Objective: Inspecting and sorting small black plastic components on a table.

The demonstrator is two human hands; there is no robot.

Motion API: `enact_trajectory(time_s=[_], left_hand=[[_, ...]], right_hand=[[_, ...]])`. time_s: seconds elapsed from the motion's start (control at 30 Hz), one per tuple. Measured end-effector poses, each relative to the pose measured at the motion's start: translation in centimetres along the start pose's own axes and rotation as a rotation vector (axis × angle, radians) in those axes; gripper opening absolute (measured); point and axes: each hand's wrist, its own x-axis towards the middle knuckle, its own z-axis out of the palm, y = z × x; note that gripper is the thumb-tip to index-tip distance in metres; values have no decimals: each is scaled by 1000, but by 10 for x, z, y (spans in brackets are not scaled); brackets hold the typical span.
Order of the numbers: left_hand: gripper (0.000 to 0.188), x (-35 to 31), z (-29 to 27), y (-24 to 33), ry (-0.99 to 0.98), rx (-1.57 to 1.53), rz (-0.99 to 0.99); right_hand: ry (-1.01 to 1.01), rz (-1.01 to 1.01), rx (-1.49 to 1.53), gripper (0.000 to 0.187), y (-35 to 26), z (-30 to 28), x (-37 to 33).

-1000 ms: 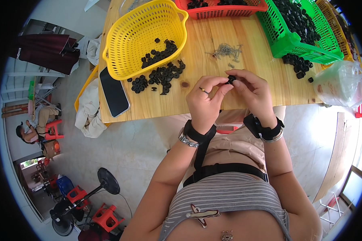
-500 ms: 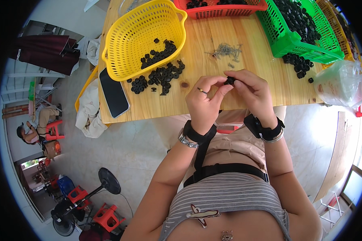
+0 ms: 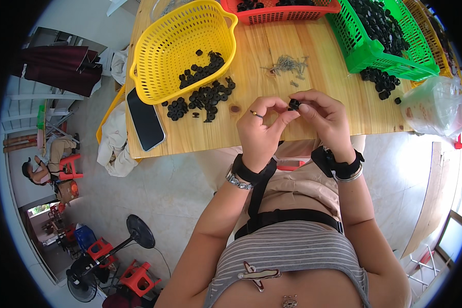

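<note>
At frame centre, my left hand (image 3: 259, 131) and right hand (image 3: 326, 118) share a narrow fingertip grip on a small black part (image 3: 293, 103), raised above the counter (image 3: 313, 56) for close work.

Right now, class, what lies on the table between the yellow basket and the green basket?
In the head view, between the yellow basket and the green basket lies a small pile of metal screws on bare wooden table.
</note>
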Motion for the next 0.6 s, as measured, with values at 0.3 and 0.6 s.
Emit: enact_trajectory(time_s=[0.3,0.6], left_hand=[[16,-1,-1,5,-13,49,12],[16,-1,-2,5,-35,83,13]], right_hand=[[11,-26,-73,18,-1,0,0],[6,-54,-144,16,0,-1,2]])
